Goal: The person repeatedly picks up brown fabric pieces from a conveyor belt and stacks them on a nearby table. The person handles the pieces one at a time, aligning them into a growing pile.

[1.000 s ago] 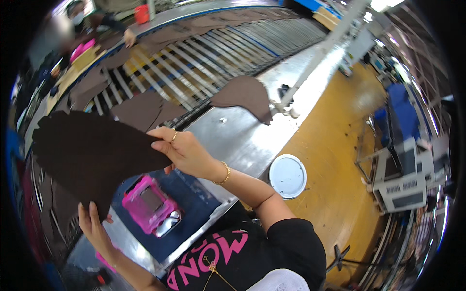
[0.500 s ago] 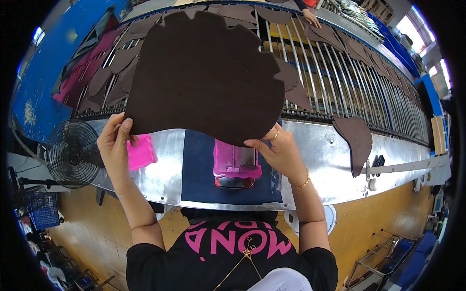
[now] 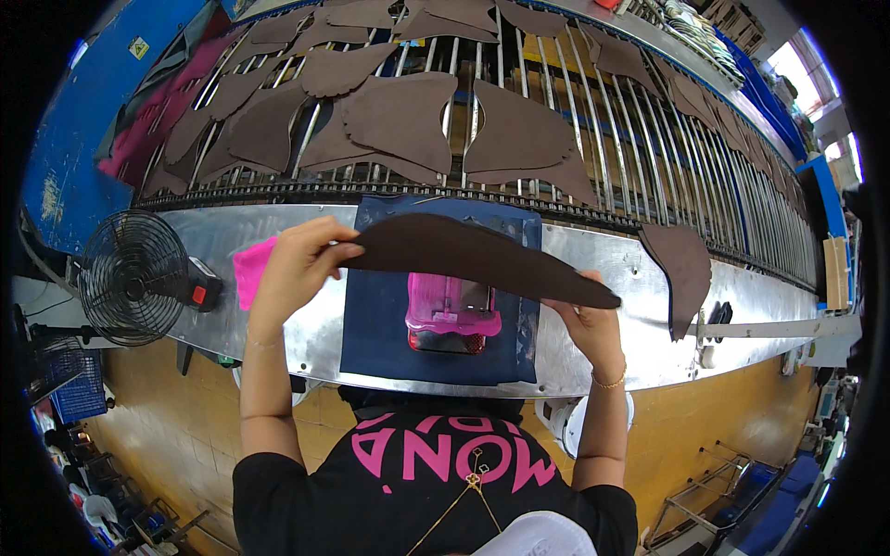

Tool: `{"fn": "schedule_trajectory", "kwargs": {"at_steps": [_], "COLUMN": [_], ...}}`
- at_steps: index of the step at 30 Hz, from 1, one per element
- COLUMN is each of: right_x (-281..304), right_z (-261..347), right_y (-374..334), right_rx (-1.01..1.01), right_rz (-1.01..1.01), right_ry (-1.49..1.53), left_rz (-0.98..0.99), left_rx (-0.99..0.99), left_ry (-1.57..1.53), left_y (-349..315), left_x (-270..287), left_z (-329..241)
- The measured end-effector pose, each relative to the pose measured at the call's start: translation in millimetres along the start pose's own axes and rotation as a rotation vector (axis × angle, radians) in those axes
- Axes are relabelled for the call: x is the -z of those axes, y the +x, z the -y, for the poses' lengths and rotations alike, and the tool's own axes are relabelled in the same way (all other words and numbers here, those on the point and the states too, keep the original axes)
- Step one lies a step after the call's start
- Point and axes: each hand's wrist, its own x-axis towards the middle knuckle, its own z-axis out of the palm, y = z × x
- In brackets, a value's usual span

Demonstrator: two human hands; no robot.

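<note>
A dark brown cut sheet [image 3: 464,252], leather-like, is held up over the workbench and now shows nearly edge-on as a narrow curved strip. My left hand [image 3: 304,267] pinches its left end between thumb and fingers. At the right end my right hand [image 3: 593,326] grips it, with some fingers hidden behind the sheet. Beneath the sheet, a pink translucent container [image 3: 447,310] rests on a dark blue mat [image 3: 375,347]. A red-edged dark object [image 3: 445,343] lies at the container's near side.
Beyond the bench, a rack of metal rods [image 3: 607,153] carries several brown cut pieces [image 3: 399,116]. Another brown piece [image 3: 681,278] lies on the metal bench [image 3: 593,246] at right. A black fan [image 3: 134,276] and a bright pink item [image 3: 252,271] are at left.
The brown sheet has come down and tipped from facing me broadly to nearly edge-on, uncovering the rack. My right hand moved right and lower; my left moved right. Another person's hand left the far edge.
</note>
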Motion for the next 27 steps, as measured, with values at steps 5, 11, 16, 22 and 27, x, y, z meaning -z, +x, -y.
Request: {"fn": "schedule_trajectory", "kwargs": {"at_steps": [5, 11, 16, 22, 27], "right_x": [26, 93, 147, 175, 164], "right_z": [-25, -30, -20, 29, 28], "right_y": [-51, -98, -99, -31, 28], "right_rx": [-0.287, -0.426, -0.354, -0.060, 0.122], "right_rz": [-0.081, -0.445, -0.603, -0.370, -0.240], "right_ry": [0.032, -0.034, -0.183, -0.813, -1.025], "left_rz": [0.183, 0.345, 0.293, 0.043, 0.270], "left_rx": [-0.334, -0.621, -0.803, -0.905, -0.820], "left_ry": [0.216, 0.248, 0.209, 0.269, 0.722], "left_y": [32, 64, 89, 121, 138], "left_x": [-33, -88, -113, -92, -115], "left_z": [-23, -49, -81, -146, -120]}}
